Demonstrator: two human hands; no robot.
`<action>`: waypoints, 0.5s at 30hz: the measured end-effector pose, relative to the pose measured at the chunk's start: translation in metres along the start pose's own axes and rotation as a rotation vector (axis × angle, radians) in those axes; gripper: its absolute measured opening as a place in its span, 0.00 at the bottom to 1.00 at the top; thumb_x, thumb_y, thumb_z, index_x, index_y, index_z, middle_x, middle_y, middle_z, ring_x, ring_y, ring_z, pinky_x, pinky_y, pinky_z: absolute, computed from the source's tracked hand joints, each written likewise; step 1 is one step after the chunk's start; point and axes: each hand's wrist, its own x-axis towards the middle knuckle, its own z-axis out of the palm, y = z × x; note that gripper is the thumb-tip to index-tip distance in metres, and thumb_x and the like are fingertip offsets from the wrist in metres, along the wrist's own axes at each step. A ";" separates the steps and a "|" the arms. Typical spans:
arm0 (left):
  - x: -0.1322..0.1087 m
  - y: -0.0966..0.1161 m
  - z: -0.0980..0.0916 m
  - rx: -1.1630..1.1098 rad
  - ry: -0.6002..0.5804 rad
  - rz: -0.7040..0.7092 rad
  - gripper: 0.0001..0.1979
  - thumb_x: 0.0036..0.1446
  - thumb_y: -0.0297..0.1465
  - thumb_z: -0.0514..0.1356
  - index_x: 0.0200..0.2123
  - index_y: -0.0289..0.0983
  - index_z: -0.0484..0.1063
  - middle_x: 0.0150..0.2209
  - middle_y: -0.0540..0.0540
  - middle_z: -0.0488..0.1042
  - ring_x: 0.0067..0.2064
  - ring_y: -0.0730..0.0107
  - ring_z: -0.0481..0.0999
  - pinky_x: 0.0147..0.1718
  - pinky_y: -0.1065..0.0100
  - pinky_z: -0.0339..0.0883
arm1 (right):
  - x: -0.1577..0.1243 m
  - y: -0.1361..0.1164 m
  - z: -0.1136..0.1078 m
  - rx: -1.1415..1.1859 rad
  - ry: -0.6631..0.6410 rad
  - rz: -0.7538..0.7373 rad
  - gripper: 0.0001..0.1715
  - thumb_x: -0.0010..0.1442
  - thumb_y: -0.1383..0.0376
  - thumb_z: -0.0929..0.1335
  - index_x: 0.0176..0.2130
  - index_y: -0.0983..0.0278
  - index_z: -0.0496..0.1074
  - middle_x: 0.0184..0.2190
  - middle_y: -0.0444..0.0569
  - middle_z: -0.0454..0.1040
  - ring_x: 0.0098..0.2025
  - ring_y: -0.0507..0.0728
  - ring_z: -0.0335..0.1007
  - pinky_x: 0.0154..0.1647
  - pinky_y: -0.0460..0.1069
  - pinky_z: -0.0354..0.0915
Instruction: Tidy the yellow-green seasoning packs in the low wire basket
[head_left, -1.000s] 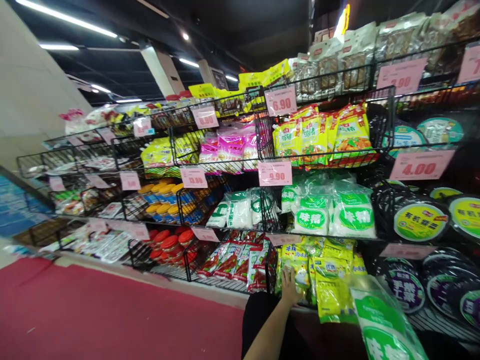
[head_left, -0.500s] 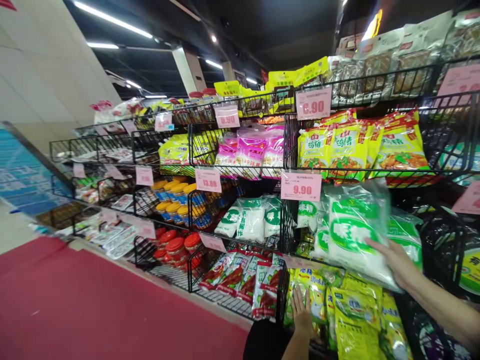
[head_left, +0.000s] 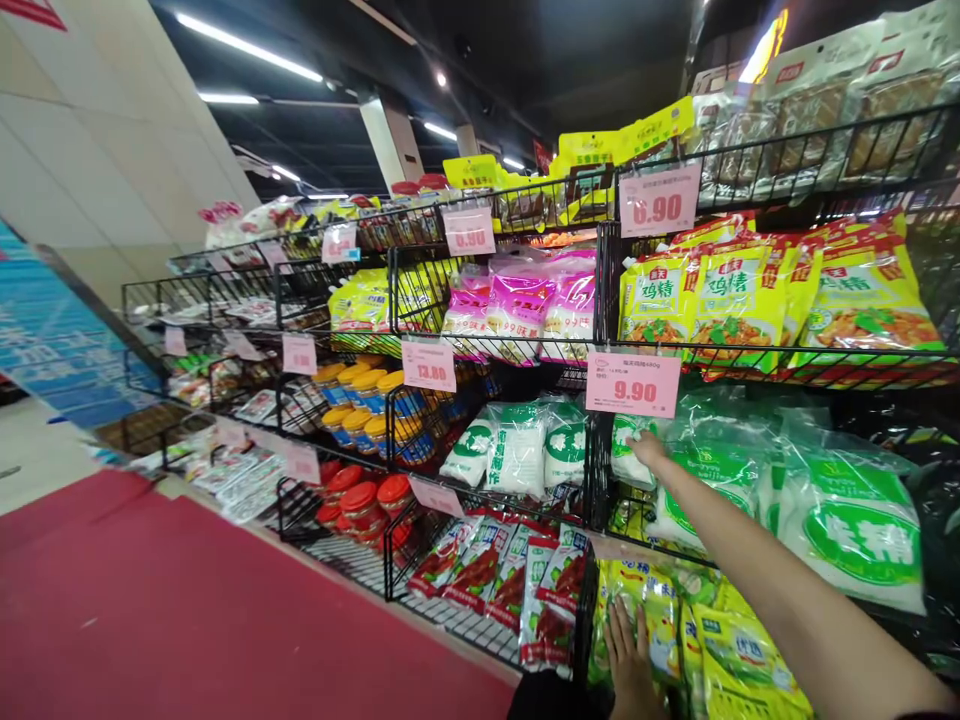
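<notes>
From where I stand in the aisle, the right hand (head_left: 646, 447) is at the left end of the middle wire shelf, at a green-and-white MSG bag (head_left: 628, 464) tucked beside the black wire divider (head_left: 598, 470); whether its fingers grip that bag or only press it, I cannot tell. The left hand (head_left: 630, 645) lies lower, fingers spread and unclenched, on a yellow seasoning packet (head_left: 661, 600) in the bottom rack. Hazards noted. First, the plastic film looks thin and the corner tight, so a hard push or pull against the wires could snag and split the bag. Second, the right forearm crosses before the neighbouring stock; a careless sweep could unsettle the front MSG bag (head_left: 862, 520), which appears loose. Third, the pink 9.90 price card (head_left: 634, 384) hangs just above the right hand and could be knocked off by a raised wrist. Fourth, weight on the left palm could make the slick packet slide, costing balance.
</notes>
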 end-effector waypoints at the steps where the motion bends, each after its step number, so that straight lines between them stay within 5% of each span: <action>1: 0.001 -0.001 0.003 0.005 0.013 0.008 0.55 0.44 0.45 0.67 0.74 0.53 0.48 0.76 0.47 0.48 0.75 0.31 0.47 0.71 0.32 0.52 | 0.002 0.000 0.001 -0.058 -0.004 0.036 0.23 0.61 0.65 0.71 0.52 0.77 0.71 0.50 0.72 0.78 0.56 0.72 0.75 0.60 0.63 0.67; 7: -0.004 -0.009 0.017 0.243 0.304 0.180 0.65 0.38 0.49 0.72 0.76 0.42 0.45 0.77 0.35 0.47 0.74 0.17 0.46 0.65 0.19 0.47 | -0.019 -0.017 0.002 -0.314 0.098 0.025 0.40 0.62 0.70 0.68 0.67 0.82 0.55 0.64 0.79 0.65 0.67 0.73 0.65 0.67 0.60 0.61; 12: -0.006 -0.011 0.019 0.309 0.423 0.215 0.60 0.43 0.45 0.71 0.76 0.44 0.48 0.78 0.39 0.43 0.75 0.22 0.43 0.66 0.24 0.52 | -0.066 0.010 0.009 -0.681 0.107 -0.172 0.67 0.58 0.61 0.73 0.75 0.81 0.31 0.76 0.79 0.24 0.78 0.78 0.19 0.77 0.64 0.33; 15: -0.004 -0.010 0.024 0.280 0.407 0.164 0.52 0.49 0.42 0.68 0.75 0.47 0.51 0.78 0.43 0.44 0.75 0.26 0.46 0.67 0.29 0.54 | -0.075 0.031 0.002 -0.982 0.018 -0.155 0.78 0.54 0.49 0.77 0.75 0.80 0.29 0.75 0.78 0.18 0.76 0.78 0.09 0.76 0.66 0.20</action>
